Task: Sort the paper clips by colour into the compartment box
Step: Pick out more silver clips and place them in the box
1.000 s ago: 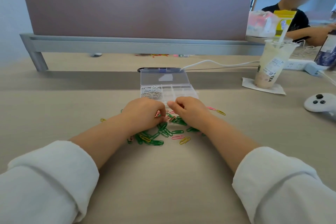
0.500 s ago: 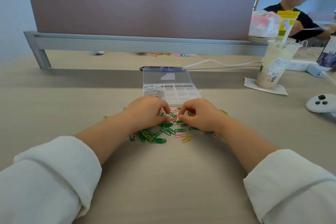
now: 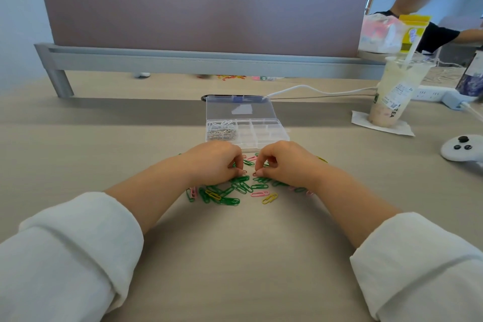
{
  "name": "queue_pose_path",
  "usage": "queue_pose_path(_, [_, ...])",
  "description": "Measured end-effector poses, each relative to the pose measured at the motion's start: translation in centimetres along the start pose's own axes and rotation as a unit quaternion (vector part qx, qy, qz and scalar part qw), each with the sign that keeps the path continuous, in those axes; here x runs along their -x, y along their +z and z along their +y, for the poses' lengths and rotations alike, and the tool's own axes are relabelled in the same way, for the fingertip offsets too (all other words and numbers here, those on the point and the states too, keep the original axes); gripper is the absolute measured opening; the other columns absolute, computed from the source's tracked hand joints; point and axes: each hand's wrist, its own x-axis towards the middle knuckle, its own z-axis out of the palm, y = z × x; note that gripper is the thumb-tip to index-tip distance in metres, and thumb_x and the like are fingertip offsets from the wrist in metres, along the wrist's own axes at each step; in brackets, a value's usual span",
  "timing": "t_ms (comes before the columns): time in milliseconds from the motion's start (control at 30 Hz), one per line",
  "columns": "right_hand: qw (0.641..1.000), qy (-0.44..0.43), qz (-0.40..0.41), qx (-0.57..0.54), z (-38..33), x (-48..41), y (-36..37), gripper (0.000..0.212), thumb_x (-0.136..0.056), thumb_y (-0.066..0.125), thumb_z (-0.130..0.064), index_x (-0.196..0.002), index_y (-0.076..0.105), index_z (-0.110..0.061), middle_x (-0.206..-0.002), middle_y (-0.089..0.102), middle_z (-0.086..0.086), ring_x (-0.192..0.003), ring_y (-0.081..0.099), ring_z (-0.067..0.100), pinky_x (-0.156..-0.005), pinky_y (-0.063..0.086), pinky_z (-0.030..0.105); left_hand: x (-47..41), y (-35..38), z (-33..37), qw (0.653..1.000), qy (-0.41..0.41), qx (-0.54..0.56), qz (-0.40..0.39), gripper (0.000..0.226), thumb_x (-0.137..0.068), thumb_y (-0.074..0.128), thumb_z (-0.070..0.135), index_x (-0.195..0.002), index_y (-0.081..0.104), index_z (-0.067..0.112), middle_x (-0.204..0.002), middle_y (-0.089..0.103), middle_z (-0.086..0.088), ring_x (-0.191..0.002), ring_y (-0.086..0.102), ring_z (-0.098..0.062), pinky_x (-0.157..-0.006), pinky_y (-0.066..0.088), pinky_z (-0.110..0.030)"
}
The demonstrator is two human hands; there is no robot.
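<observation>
Paper clips litter the beige desk (mauve divider behind) — left hand, right hand curled onto them, grip unclear.

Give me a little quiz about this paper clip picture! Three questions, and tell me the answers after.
1. True or false: the compartment box has its lid shut.
2. Which colour is most common among the loose clips on the table? A pink, B green, C yellow.
3. Fill in: the silvery clips lie at the box's ___ end.

Key: 1 false; 2 B; 3 left.
</observation>
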Motion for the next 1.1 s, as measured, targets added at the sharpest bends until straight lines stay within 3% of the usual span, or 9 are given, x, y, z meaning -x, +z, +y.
queue_pose_path(67, [1.0,0.006,-0.012,-0.004,-0.1,0.0,0.0,0.023,-0.083,0.067,-0.029,-0.066,0.053,-0.034,-0.068,0.044,-0.012,-0.059,0.045,0.007,-0.063,0.052,0.032,0.0,0.2,0.0,0.999,-0.002,0.017,0.027,0.015,-0.094,0.047,0.034,-0.095,0.052,0.021,-0.072,0.043,0.013,-0.078,0.043,-0.014,-0.068,0.032,-0.025])
queue_pose_path(200, [0.999,0.021,-0.028,0.011,-0.2,0.0,0.0,0.011,-0.085,0.065,-0.032,-0.083,0.058,-0.024,-0.072,0.044,-0.011,-0.064,0.048,0.011,-0.067,0.051,0.032,0.1,-0.1,0.0,0.982,-0.032,0.149,0.11,0.015,-0.099,0.033,0.028,-0.092,0.04,0.016,-0.076,0.051,0.005,-0.07,0.047,-0.014,-0.061,0.037,-0.029])
queue_pose_path(333, [0.998,0.037,-0.041,0.022,-0.4,0.1,0.0,0.014,-0.089,0.06,-0.034,-0.089,0.059,-0.02,-0.072,0.047,-0.009,-0.065,0.05,0.013,-0.055,0.044,0.024,0.1,-0.1,-0.7,0.951,-0.071,0.268,0.137,0.015,-0.099,0.031,0.024,-0.092,0.039,0.013,-0.076,0.052,0.0,-0.066,0.045,-0.013,-0.058,0.037,-0.026])
queue_pose_path(467, [0.992,0.03,-0.051,0.111,-0.9,0.2,0.2,0.025,-0.095,0.049,-0.035,-0.099,0.058,-0.013,-0.093,0.059,0.001,-0.087,0.053,0.021,-0.072,0.041,0.03,-0.1,0.0,-1.3,0.929,-0.09,0.33,0.144,0.011,-0.098,0.033,0.021,-0.092,0.038,0.013,-0.071,0.051,0.0,-0.06,0.042,-0.013,-0.055,0.036,-0.027])
queue_pose_path(567, [0.986,0.028,-0.048,0.159,-1.2,0.0,0.5,0.026,-0.098,0.041,-0.032,-0.106,0.053,-0.011,-0.106,0.061,0.008,-0.097,0.055,0.027,-0.078,0.042,0.035,-0.1,0.0,-1.4,0.923,-0.087,0.347,0.143,0.008,-0.098,0.034,0.02,-0.1,0.04,0.014,-0.07,0.051,0.0,-0.059,0.041,-0.014,-0.055,0.037,-0.027])
queue_pose_path(667, [0.98,0.026,-0.042,0.192,-1.1,0.1,0.8,0.02,-0.1,0.034,-0.023,-0.107,0.047,-0.01,-0.109,0.06,0.011,-0.091,0.052,0.029,-0.072,0.038,0.034,-0.1,0.0,-1.5,0.924,-0.085,0.347,0.139,0.013,-0.098,0.033,0.018,-0.108,0.042,0.02,-0.067,0.05,0.001,-0.057,0.04,-0.013,-0.052,0.036,-0.025])
queue_pose_path(800, [0.989,0.029,-0.016,0.145,-1.4,0.4,0.6,0.009,-0.1,0.03,-0.02,-0.095,0.034,-0.014,-0.103,0.058,0.012,-0.077,0.041,0.026,-0.066,0.032,0.034,-0.2,0.0,-1.6,0.925,-0.079,0.339,0.152,0.024,-0.097,0.03,0.011,-0.09,0.051,0.02,-0.063,0.048,0.002,-0.055,0.04,-0.013,-0.051,0.034,-0.025])
queue_pose_path(967, [0.998,0.029,0.03,0.051,-1.7,0.1,0.6,0.018,-0.098,0.034,-0.015,-0.11,0.047,-0.013,-0.096,0.059,0.006,-0.081,0.052,0.025,-0.069,0.043,0.035,-0.2,0.5,-1.9,0.934,-0.062,0.318,0.15,0.033,-0.1,0.028,0.023,-0.072,0.045,0.02,-0.061,0.045,0.002,-0.056,0.038,-0.013,-0.052,0.032,-0.025])
queue_pose_path(1100, [0.998,0.028,0.054,0.009,-1.9,-0.4,0.6,0.017,-0.09,0.04,-0.014,-0.097,0.056,-0.015,-0.076,0.052,-0.006,-0.076,0.049,0.017,-0.067,0.042,0.028,0.0,0.4,-1.8,0.946,-0.062,0.279,0.157,0.045,-0.099,0.027,0.038,-0.062,0.039,0.016,-0.059,0.043,0.002,-0.055,0.037,-0.014,-0.054,0.031,-0.027])
